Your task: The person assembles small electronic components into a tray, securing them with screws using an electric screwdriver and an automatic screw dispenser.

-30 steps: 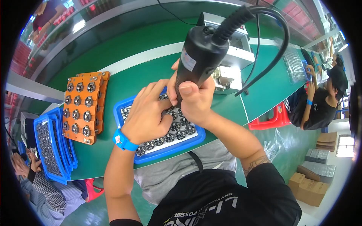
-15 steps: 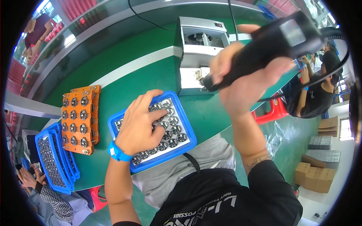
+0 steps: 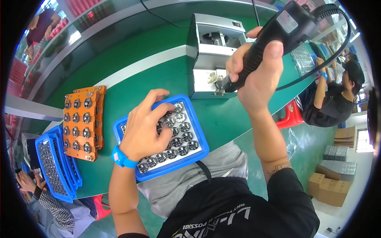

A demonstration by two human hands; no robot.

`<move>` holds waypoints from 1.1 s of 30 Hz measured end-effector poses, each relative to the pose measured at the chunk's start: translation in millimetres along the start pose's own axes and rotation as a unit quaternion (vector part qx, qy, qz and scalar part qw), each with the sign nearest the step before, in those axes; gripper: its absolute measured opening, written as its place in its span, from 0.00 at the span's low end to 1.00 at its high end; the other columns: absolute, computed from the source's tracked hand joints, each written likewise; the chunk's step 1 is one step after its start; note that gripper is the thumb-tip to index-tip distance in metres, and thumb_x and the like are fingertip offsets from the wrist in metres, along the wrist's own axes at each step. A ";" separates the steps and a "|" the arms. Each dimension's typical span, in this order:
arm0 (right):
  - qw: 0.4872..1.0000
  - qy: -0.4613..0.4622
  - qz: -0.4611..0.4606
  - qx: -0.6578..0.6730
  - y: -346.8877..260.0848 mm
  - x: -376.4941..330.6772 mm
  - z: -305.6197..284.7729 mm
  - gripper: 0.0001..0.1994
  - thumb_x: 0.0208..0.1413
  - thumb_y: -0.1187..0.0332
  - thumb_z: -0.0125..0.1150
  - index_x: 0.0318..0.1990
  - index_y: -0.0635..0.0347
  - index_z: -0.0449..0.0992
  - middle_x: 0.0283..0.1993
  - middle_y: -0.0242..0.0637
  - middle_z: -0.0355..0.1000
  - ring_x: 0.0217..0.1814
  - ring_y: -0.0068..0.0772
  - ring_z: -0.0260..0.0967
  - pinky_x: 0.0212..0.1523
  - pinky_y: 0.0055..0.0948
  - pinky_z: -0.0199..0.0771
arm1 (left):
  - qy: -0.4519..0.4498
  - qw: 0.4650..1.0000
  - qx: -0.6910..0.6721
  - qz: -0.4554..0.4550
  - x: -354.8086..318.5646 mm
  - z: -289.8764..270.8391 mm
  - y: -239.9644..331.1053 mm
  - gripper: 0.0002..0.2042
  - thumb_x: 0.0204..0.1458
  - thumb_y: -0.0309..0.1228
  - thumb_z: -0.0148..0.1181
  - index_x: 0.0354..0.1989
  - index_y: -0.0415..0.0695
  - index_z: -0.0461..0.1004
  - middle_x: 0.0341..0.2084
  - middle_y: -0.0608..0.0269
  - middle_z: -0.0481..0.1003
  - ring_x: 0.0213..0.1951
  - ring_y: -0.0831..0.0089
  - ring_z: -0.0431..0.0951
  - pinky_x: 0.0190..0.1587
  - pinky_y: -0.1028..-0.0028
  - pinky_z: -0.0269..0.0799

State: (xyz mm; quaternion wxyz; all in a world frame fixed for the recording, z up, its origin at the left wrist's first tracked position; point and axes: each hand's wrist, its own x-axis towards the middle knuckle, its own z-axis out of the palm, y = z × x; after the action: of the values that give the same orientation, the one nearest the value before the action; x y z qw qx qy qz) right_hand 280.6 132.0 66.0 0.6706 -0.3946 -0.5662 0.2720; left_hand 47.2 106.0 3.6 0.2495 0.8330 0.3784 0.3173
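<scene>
The left hand (image 3: 145,129) lies spread, fingers curled, on a blue tray (image 3: 198,137) of round metal parts (image 3: 183,139), while the right hand (image 3: 258,75) grips a black screwdriver (image 3: 274,39) tight.

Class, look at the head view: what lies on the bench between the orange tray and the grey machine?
The blue tray of round parts, with the left hand resting on it.

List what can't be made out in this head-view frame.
- Parts under the left hand in the blue tray: covered by the palm.
- Tip of the black power screwdriver: hidden behind the right hand.
- Stacked blue trays at far left: contents too small, warped.
</scene>
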 end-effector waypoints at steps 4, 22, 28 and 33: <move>0.995 -0.030 0.061 0.068 6.4 -16.4 7.8 0.41 0.58 0.26 0.36 0.52 0.61 0.60 0.15 0.35 0.60 0.13 0.28 0.57 0.19 0.27 0.59 | -0.020 1.000 0.008 -0.010 -1.4 -1.5 -2.6 0.16 0.34 0.22 0.54 0.36 0.37 0.78 0.52 0.48 0.70 0.50 0.48 0.76 0.51 0.57 0.73; 0.994 -0.038 0.051 0.093 42.9 -52.8 80.4 0.50 0.46 0.17 0.33 0.49 0.64 0.59 0.18 0.34 0.64 0.16 0.25 0.61 0.23 0.25 0.66 | -0.024 0.990 0.134 0.040 -10.9 5.7 -11.6 0.19 0.38 0.32 0.57 0.40 0.38 0.82 0.48 0.51 0.71 0.44 0.57 0.72 0.45 0.61 0.71; 0.992 -0.075 0.040 0.088 41.0 -53.4 76.7 0.48 0.48 0.19 0.36 0.49 0.64 0.59 0.18 0.34 0.64 0.17 0.26 0.62 0.22 0.25 0.65 | -0.027 0.988 0.144 0.040 -11.4 7.4 -8.6 0.19 0.39 0.34 0.57 0.40 0.38 0.82 0.47 0.51 0.71 0.43 0.57 0.71 0.45 0.61 0.71; 0.995 -0.055 0.032 0.077 42.0 -51.6 80.2 0.47 0.50 0.20 0.37 0.49 0.64 0.59 0.18 0.34 0.64 0.17 0.25 0.62 0.22 0.24 0.65 | -0.040 0.987 0.148 0.038 -11.3 5.3 -9.8 0.20 0.39 0.34 0.57 0.40 0.37 0.82 0.47 0.51 0.71 0.43 0.57 0.71 0.45 0.61 0.71</move>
State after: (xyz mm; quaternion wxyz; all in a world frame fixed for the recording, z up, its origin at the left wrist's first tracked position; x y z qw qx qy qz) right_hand 195.0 130.5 6.6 0.6576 -0.3441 -0.5670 0.3573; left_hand 40.6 102.0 -10.3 0.1262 0.8865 0.3794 0.2328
